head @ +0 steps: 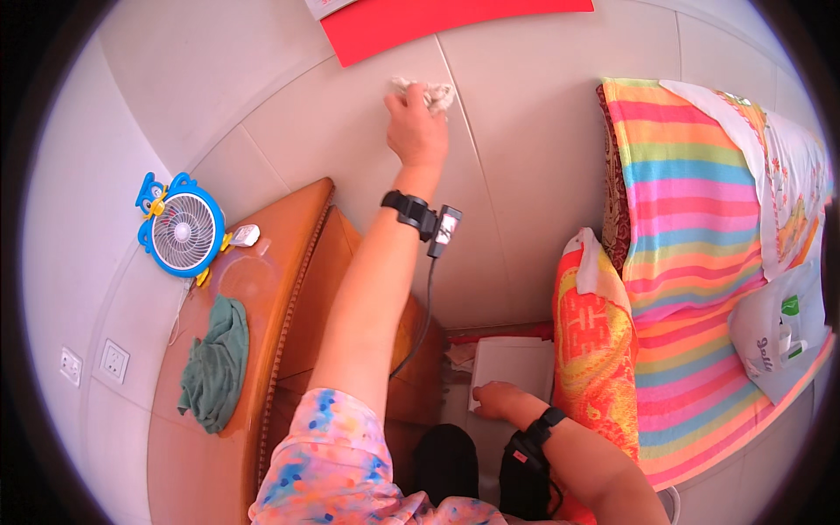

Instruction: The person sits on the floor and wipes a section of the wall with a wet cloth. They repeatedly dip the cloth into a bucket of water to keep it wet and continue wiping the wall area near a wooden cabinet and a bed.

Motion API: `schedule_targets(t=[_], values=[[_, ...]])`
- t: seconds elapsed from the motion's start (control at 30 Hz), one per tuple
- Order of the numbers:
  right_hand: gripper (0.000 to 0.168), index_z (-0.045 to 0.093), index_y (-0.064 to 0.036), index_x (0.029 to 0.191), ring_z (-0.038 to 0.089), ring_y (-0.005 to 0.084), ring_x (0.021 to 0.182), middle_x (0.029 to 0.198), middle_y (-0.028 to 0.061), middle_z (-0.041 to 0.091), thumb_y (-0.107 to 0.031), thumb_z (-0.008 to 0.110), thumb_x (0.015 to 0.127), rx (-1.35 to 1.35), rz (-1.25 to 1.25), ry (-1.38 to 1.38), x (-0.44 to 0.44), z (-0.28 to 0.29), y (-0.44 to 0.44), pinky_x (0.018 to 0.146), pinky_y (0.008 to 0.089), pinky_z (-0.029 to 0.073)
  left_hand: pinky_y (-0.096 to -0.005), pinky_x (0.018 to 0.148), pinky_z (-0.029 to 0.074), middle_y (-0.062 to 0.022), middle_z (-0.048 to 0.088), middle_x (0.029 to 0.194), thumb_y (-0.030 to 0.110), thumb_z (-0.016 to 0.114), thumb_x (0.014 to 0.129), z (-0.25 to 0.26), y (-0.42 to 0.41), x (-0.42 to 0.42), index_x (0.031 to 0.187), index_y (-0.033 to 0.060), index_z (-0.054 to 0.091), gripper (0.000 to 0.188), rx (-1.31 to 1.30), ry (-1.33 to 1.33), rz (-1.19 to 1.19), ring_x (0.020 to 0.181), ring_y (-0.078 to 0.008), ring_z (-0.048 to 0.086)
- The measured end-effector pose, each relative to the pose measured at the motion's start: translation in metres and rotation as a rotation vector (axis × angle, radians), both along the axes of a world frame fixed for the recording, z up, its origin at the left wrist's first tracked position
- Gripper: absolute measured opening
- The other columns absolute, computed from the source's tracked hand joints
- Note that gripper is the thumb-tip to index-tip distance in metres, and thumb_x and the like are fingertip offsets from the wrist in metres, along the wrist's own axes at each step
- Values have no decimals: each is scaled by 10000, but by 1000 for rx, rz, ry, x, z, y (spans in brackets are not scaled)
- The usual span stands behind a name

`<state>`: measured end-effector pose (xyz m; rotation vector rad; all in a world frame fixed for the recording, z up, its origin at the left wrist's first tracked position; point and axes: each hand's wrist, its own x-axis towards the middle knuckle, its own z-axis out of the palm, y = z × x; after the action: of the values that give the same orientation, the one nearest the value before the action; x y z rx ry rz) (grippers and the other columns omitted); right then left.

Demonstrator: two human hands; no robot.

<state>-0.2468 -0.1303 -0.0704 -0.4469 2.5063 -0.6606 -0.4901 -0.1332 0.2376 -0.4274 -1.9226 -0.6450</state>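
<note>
My left hand (418, 128) is raised against the tiled wall (525, 131), its fingers closed on a crumpled whitish cloth (438, 97). Below a red sheet (459, 26) on the wall, the cloth lies against a tile near a vertical joint. My right hand (497, 400) is low down, over the near left part of a white flat box or board (515, 364). Its fingers are bent and partly hidden, and whether they grip the edge or only lie over it is unclear. A strap with a small device sits on each wrist, and a cable hangs from the left one.
At left, a wooden cabinet (243, 420) carries a blue fan (184, 230), a white adapter (245, 235) and a green cloth (220, 367). Wall sockets (115, 361) are beyond. Right are a striped cover (689, 230), a red-and-yellow towel (590, 341) and a plastic bag (781, 328).
</note>
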Motion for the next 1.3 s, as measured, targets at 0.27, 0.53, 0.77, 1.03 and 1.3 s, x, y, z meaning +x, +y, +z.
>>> schedule_targets(t=[0.27, 0.53, 0.77, 1.03, 1.3], values=[[318, 614, -49, 1018, 558, 312, 1022, 1096, 159, 586, -190, 503, 756, 50, 12, -34, 2, 20, 2, 846, 423, 452, -451, 645, 465, -105, 483, 963, 248, 679, 715, -85, 12, 7, 923, 130, 478, 313, 125, -290, 69, 780, -340, 571], [327, 590, -67, 993, 561, 341, 971, 998, 169, 606, -283, 539, 753, 1, -18, -20, 1, -6, -4, 823, 435, 444, -452, 664, 466, -139, 549, 925, 252, 673, 679, -1, 26, -3, 895, 72, 500, 330, 357, -266, 39, 790, -343, 577], [321, 595, -56, 1014, 560, 323, 998, 1035, 171, 598, -241, 522, 761, 32, -15, -29, -2, -9, -3, 836, 424, 447, -464, 667, 459, -152, 602, 825, 277, 677, 658, -91, 25, 14, 832, 41, 509, 338, 392, -538, 71, 782, -359, 587], [347, 582, -59, 1006, 559, 334, 987, 1014, 173, 603, -302, 550, 761, 48, -13, -32, -1, -6, -4, 836, 427, 444, -454, 688, 463, -177, 611, 833, 288, 672, 652, 12, 38, 2, 855, 17, 517, 372, 620, -400, -69, 789, -366, 593], [328, 596, -48, 980, 563, 339, 975, 1001, 176, 607, -281, 533, 757, 19, -37, -4, 0, 3, 2, 829, 433, 448, -449, 709, 458, -169, 609, 837, 280, 654, 652, -94, 26, 13, 849, 24, 519, 351, 537, -672, 64, 820, -357, 589]])
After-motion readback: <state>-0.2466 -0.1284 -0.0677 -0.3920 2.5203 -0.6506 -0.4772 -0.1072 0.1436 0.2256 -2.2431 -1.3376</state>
